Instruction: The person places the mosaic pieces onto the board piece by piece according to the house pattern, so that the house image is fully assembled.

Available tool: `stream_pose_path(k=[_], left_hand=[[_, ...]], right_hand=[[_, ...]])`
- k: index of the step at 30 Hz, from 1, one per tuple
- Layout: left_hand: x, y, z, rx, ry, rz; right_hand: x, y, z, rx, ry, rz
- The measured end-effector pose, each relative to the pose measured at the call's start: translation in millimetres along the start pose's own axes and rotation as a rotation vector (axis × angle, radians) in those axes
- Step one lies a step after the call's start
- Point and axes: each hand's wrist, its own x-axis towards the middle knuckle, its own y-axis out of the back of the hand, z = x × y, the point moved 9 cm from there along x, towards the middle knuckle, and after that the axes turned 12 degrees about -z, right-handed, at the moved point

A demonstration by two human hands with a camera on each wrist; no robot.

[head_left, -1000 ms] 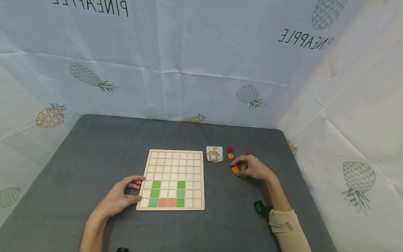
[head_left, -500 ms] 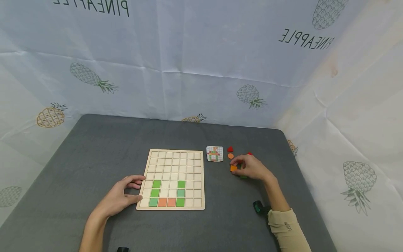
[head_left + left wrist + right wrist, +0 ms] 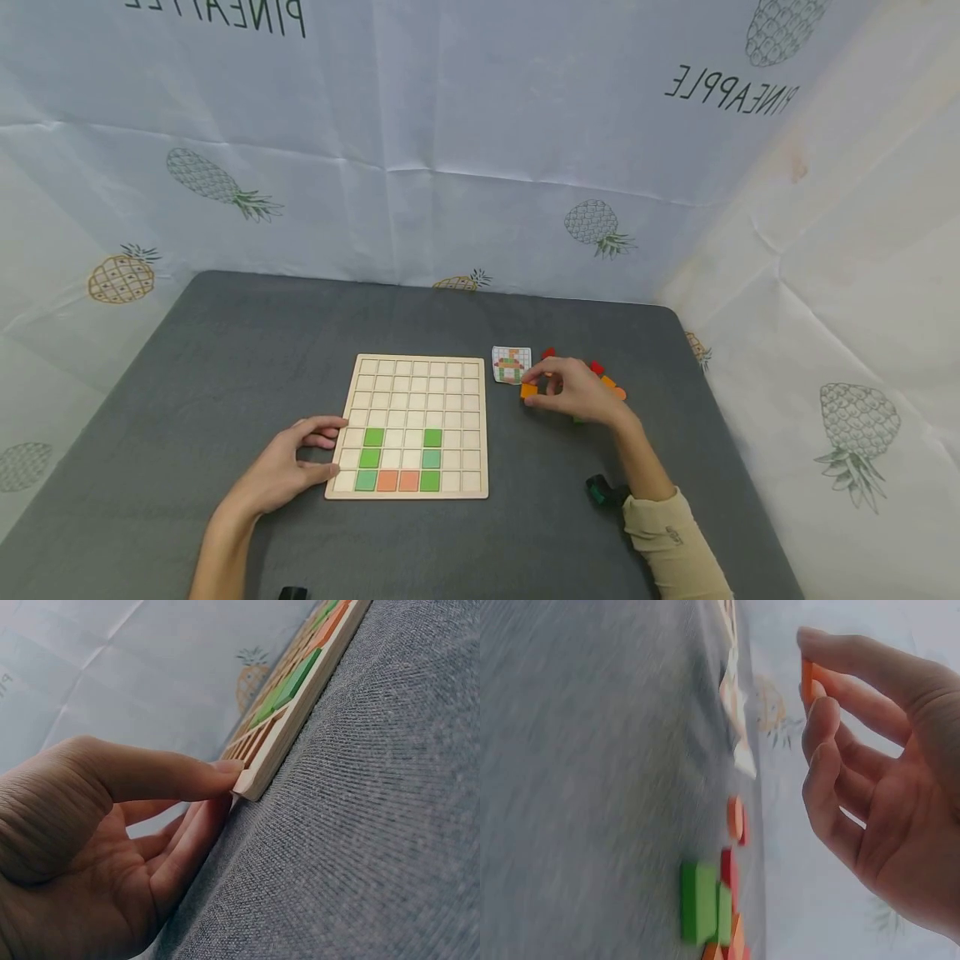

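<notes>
A light wooden grid board [image 3: 417, 384] lies on the table. Green square tiles [image 3: 374, 437] form two columns on it, joined at the bottom by two salmon tiles [image 3: 387, 481]. My left hand [image 3: 281, 469] rests against the board's left edge, thumb and fingertips touching it apart from each other. In the left wrist view, the thumb [image 3: 161, 774] touches the corner of the board. Right of the board, my right hand [image 3: 581, 392] pinches an orange square tile [image 3: 528, 391] between thumb and fingers, above the table. The right wrist view shows this tile [image 3: 807, 681] edge-on.
A small pattern card [image 3: 512, 365] lies right of the board. Loose red [image 3: 597, 367], orange [image 3: 618, 393] and green pieces [image 3: 697, 902] lie beyond and under my right hand, which partly hides them. A pineapple-print cloth [image 3: 480, 183] hangs behind the table.
My right hand has moved left with the orange tile, from the loose pieces to near the pattern card. The left hand and board have stayed in place.
</notes>
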Motion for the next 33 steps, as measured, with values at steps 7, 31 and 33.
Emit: stream_pose_path(k=[7, 31, 33], left_hand=[[-0.5, 0.1, 0.0, -0.002, -0.005, -0.001], [0.5, -0.3, 0.1, 0.003, 0.005, -0.001], [0.4, -0.2, 0.6, 0.004, 0.001, -0.002]], right_hand=[[19.0, -4.5, -22.0, -0.014, 0.018, -0.008], [92.0, -48.0, -79.0, -0.056, 0.139, -0.129], [97.9, -53.0, -84.4, -0.041, 0.152, -0.145]])
